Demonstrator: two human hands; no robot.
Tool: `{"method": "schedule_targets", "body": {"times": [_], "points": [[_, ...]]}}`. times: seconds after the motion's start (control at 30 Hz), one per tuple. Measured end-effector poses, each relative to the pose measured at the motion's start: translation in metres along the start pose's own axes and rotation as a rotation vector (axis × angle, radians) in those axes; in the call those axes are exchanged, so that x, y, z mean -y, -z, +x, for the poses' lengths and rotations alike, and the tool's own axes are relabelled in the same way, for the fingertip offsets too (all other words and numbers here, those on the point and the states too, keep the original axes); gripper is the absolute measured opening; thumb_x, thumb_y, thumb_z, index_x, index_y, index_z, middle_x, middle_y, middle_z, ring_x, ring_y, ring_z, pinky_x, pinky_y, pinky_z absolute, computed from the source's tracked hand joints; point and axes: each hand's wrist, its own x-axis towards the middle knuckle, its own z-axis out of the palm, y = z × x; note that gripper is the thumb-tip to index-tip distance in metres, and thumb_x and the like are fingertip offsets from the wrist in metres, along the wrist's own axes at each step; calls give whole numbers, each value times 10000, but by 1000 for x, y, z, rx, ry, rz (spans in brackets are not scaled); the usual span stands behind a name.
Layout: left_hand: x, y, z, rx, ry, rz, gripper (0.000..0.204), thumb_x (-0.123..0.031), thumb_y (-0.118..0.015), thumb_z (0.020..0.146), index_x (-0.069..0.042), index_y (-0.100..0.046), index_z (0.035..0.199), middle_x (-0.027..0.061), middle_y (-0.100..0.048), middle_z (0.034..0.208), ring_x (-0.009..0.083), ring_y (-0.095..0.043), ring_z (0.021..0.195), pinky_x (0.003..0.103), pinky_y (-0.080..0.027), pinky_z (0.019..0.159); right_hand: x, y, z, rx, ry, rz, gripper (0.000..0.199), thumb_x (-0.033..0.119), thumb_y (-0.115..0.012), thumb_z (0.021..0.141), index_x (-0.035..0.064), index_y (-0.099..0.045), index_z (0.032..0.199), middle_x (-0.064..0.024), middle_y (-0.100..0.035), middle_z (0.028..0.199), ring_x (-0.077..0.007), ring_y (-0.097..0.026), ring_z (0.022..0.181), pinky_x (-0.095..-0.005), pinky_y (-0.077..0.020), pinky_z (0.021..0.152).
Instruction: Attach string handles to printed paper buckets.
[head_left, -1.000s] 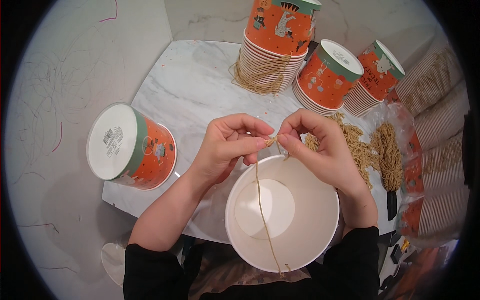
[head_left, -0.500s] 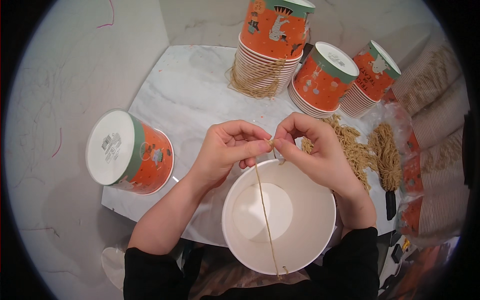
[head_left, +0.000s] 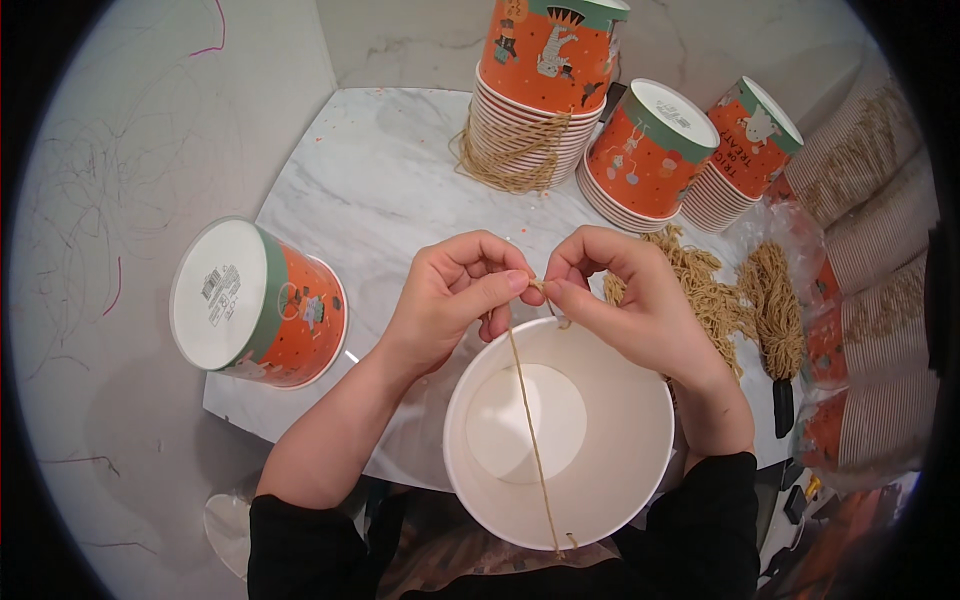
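Observation:
A white-lined paper bucket [head_left: 625, 420] sits open side up in front of me. A strand of tan twine [head_left: 532, 430] runs across its mouth from a small hole in the near wall up to my hands. Just past the far rim, my left hand [head_left: 450, 295] pinches the twine between thumb and forefinger. Close beside it, my right hand [head_left: 625, 295] pinches the same twine, where a small knot or loop shows at the fingertips. A second hole with a bit of twine is at the far rim. The exact shape of the knot is partly hidden by my fingers.
An upside-down orange bucket [head_left: 290, 310] stands at the left on the marbled table [head_left: 350, 190]. Nested stacks of buckets [head_left: 545, 70] line the back, twine draped around one. Heaped tan twine [head_left: 700, 285] and a twine bundle [head_left: 775, 310] lie right, near plastic-wrapped bucket stacks [head_left: 880, 320].
My left fingertips have shifted slightly left, away from the right ones, so a little more of the knotted twine shows between them. The bucket stays in place.

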Motion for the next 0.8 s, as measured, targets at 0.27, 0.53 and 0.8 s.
{"method": "schedule_targets", "body": {"times": [0.27, 0.53, 0.8], "points": [[3, 0, 0, -24, -73, -29, 71, -102, -622, 983, -34, -631, 1000, 77, -699, 877, 71, -578, 569, 214, -417, 495, 0, -3, 1, 14, 73, 31, 108, 86, -693, 911, -9, -642, 912, -16, -592, 815, -82, -555, 765, -258, -459, 687], [2, -5, -5, -31, -126, -65, 70, -93, -611, 983, -29, -627, 1004, 53, -679, 892, 56, -554, 594, 204, -416, 519, 7, -1, 0, 23, 316, -167, 57, 8, -674, 880, 4, -632, 919, -92, -589, 823, -208, -627, 750, -319, -496, 678], [12, -9, -6, -43, -81, -208, 66, -83, -596, 991, -26, -628, 1005, 36, -667, 881, 41, -550, 627, 192, -442, 580, 5, -1, 1, 45, 326, -180, 75, -15, -675, 852, 9, -619, 897, -91, -578, 803, -222, -626, 730, -326, -494, 663]]}}
